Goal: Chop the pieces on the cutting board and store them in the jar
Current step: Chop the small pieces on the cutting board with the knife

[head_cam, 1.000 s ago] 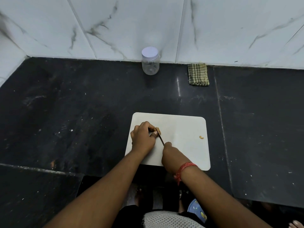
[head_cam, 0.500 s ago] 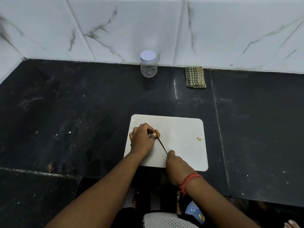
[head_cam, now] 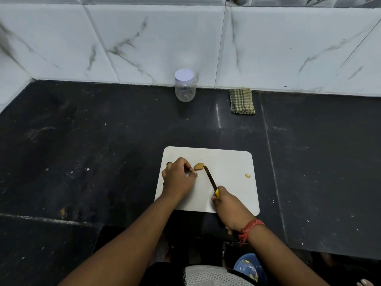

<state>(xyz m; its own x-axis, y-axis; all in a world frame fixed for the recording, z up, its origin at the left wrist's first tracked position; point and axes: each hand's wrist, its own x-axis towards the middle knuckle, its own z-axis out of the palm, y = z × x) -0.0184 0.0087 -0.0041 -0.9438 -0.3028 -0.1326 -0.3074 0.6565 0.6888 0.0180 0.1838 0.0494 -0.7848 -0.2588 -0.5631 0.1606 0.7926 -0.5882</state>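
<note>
White cutting board point(head_cam: 226, 162) lies flat on the dark stone worktop point(head_cam: 82, 141), near its front edge, rounded corners, long side across the view.

Left hand point(head_cam: 178, 178) rests on the board's left part, fingers curled, fingertips pinching a small tan piece point(head_cam: 194, 173) against the board. Just beside those fingertips, toward the wall, a larger tan chunk point(head_cam: 198, 166) lies on the board — apart from the hand, close to the knife tip.

Right hand point(head_cam: 231, 207) is wrapped around the handle of a knife point(head_cam: 210, 178); a bit of yellow handle shows above the thumb. Dark narrow blade slants up and left, tip beside the larger chunk; contact between tip and chunk cannot be told. Red thread band point(head_cam: 250, 229) sits on the right wrist.

A small curled yellow scrap point(head_cam: 248, 175) lies alone on the board's right part, well apart from both hands.

Clear jar point(head_cam: 185, 87) stands upright at the back of the worktop against the marbled white wall tiles point(head_cam: 288, 48) — pale lid screwed on, inside looks empty. Well apart from the board.

Folded green checked cloth point(head_cam: 242, 101) lies to the right of the jar, also against the wall.

Pale specks are scattered across the worktop.
</note>
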